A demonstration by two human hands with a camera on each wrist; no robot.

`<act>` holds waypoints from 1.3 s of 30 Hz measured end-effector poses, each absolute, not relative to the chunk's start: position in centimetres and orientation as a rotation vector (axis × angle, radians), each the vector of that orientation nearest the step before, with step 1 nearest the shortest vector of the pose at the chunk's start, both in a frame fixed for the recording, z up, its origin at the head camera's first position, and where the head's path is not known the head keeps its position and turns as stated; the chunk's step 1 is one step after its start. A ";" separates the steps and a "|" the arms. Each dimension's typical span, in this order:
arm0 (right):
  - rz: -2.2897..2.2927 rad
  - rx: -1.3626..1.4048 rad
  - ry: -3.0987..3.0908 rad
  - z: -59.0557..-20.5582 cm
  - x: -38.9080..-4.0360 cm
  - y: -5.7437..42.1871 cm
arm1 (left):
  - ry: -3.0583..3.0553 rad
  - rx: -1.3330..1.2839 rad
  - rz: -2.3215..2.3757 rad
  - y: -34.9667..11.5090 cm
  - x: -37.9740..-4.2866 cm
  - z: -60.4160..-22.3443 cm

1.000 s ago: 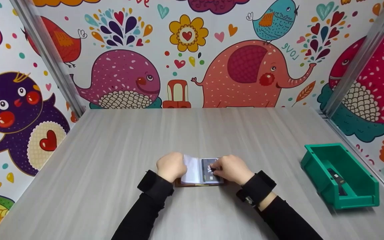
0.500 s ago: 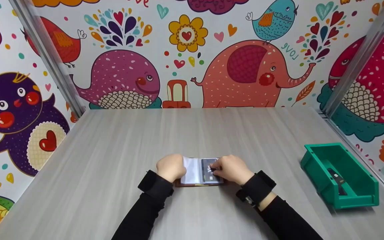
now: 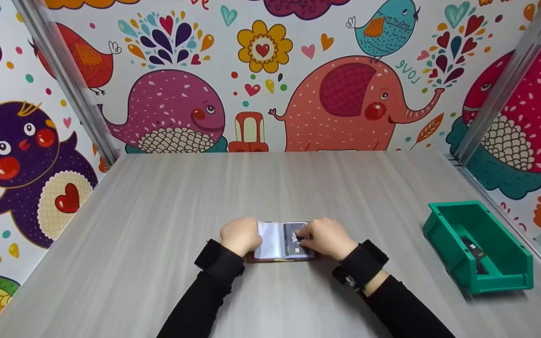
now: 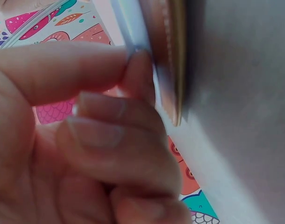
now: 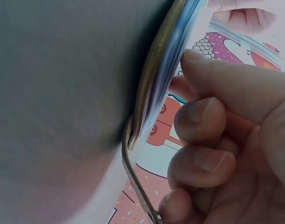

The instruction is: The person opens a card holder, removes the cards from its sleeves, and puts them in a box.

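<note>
A brown card holder [image 3: 257, 260] lies spread open on the table, with clear plastic sleeves [image 3: 268, 240] inside. A dark bank card [image 3: 293, 249] with white lettering sits on the right-hand page. My left hand [image 3: 241, 235] pinches the outer edge of the left sleeve between thumb and index finger, as the left wrist view shows. My right hand [image 3: 329, 238] has its thumb and index fingertips together on the card's right part, covering some of it. In the right wrist view its other fingers [image 5: 201, 165] curl beside the holder's cover, above the stack of sleeves [image 5: 168, 70].
A green plastic bin [image 3: 500, 281] stands on the right of the table, holding a dark card-like item [image 3: 476, 256]. The wood-grain table [image 3: 181, 197] meets cartoon-printed walls [image 3: 270, 94] at the back and sides, with metal rails at the corners.
The left sleeve, raised at its top corner a second ago, now lies flatter, and my left hand has dropped slightly with it. My right hand stays at the card.
</note>
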State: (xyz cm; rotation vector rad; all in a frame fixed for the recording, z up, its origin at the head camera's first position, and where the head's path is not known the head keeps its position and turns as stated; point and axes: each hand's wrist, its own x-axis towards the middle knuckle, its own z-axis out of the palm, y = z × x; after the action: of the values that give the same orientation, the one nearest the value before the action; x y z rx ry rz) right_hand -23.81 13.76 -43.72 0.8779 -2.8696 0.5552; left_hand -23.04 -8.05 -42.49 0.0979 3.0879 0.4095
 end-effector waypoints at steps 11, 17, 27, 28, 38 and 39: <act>0.562 0.859 -2.880 -43.7 -23.9 13.7 | 3.050 0.093 0.424 -8.6 -23.4 -42.4; 0.553 0.853 -2.883 -43.8 -23.9 13.8 | 3.077 0.105 0.437 -9.1 -23.5 -42.6; 0.559 0.847 -2.884 -43.8 -23.9 13.7 | 3.077 0.094 0.440 -9.1 -23.6 -42.6; 0.559 0.846 -2.884 -43.8 -23.8 13.7 | 3.077 0.093 0.441 -9.0 -23.6 -42.6; 0.604 0.845 -2.878 -43.9 -23.8 13.9 | 3.071 0.068 0.464 -9.0 -23.6 -42.7; 0.611 0.842 -2.878 -43.9 -23.8 13.9 | 3.068 0.066 0.468 -9.0 -23.6 -42.7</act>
State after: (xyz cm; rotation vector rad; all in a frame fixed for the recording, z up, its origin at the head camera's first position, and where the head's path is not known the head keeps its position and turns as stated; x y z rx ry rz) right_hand -23.82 13.95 -43.87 0.8417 -2.8781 0.6109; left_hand -23.56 -9.05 -42.68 0.0656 3.0683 0.4679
